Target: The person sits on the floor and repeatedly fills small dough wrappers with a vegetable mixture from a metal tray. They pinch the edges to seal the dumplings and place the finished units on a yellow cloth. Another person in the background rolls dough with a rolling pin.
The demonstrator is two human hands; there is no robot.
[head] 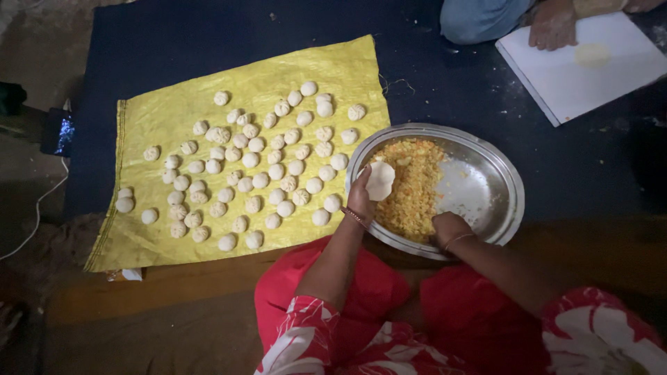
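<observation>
L hand point(361, 198) is cupped, fingers partly curled, holding a thin round dough disc point(380, 180) up over the near-left part of the metal tray point(497, 173). R hand point(448, 228) is lowered, fingers bunched into the orange-yellow filling point(413, 184) at the tray's near edge — can't tell how much it grips. Just left of the L hand lie rows of filled dough balls point(257, 163) on a yellow sheet point(167, 118). Far beyond the R hand — another person's hand point(552, 28) at a white board point(590, 69).
</observation>
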